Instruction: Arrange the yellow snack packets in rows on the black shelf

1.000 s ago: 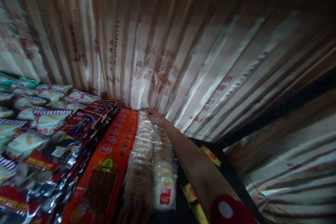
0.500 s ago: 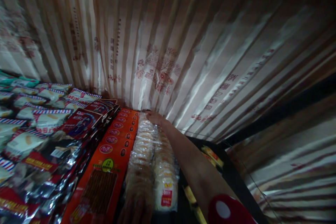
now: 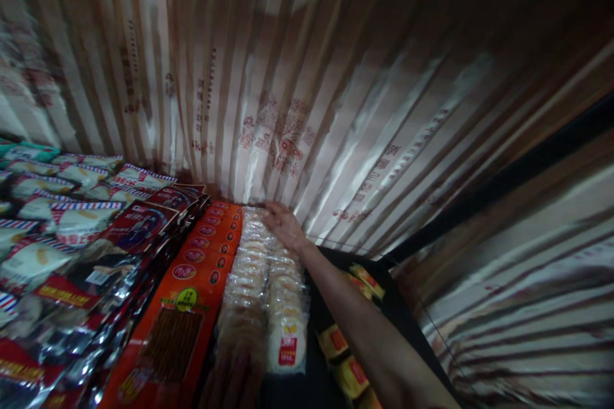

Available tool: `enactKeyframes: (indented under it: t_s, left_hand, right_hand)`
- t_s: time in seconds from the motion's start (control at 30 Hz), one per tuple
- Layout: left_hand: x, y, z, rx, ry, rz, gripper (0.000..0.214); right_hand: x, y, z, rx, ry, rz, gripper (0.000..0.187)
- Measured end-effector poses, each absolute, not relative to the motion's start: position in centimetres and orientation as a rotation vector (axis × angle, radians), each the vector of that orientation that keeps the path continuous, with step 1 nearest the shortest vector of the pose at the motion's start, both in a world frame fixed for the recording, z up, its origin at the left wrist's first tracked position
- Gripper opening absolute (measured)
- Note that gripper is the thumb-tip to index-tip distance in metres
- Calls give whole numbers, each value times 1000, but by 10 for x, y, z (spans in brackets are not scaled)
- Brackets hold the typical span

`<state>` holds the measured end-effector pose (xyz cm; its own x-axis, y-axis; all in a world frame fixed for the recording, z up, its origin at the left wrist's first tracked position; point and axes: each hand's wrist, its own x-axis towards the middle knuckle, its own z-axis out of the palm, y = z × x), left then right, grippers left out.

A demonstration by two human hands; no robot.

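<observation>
Two rows of round, pale flat cakes in clear wrappers stand side by side, the left row and the right row. The front pack of the right row carries a red and yellow label. My right hand reaches to the far end of the rows, its fingers stretched out and touching the rearmost packs. Low in the view, my left hand lies in shadow against the near end of the left row, its fingers stretched out. Left of the rows lie overlapping orange snack packs with a window showing brown sticks.
Dark red snack pouches and white bags with striped edges fill the left. Small yellow packs lie on the black surface at right. A pleated printed curtain hangs behind, with a dark bar at right.
The view has shifted, so the goods sit slightly further left. My right hand looks more spread over the far packs. My left hand stays at the near end.
</observation>
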<state>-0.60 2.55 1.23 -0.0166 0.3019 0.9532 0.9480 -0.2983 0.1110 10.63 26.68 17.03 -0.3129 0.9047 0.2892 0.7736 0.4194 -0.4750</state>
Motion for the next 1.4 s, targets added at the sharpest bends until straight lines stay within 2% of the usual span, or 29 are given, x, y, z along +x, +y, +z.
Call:
enactKeyframes:
  t_s: [0.13, 0.23, 0.43, 0.57, 0.63, 0.73, 0.9, 1.17, 1.4]
  left_hand:
    - [-6, 14, 22, -1708, -1426, -1389, 45]
    - [-13, 3, 28, -1851, -1422, -1397, 45]
    - [-25, -6, 38, -2060, -1395, -1303, 48]
    - [-20, -12, 46, -2049, -1484, -1305, 42]
    - [-19, -13, 49, -2060, -1514, -1276, 38]
    - [-21, -11, 51, -2087, -1500, -1234, 36]
    - [-27, -4, 55, -2082, -1484, -1133, 32]
    - [-34, -3, 55, -2184, -1472, -1132, 37]
    - [-30, -32, 78, -2385, -1481, -1122, 46]
  right_hand:
    - [129, 193, 171, -1288, -2092, 300, 40]
    - [147, 124, 159, -1419, -1896, 282, 36]
    - [169, -5, 109, -1633, -1718, 342, 32]
    - [181, -58, 73, -1545, -1802, 212, 40]
    - [188, -75, 63, -1473, -1853, 92, 41]
    - [194, -95, 60, -1415, -1881, -71, 33]
    - [200, -119, 70, -1468, -1828, -158, 25]
    - [222, -150, 62, -1612, -1757, -39, 24]
    - [207, -160, 63, -1712, -1625, 239, 29]
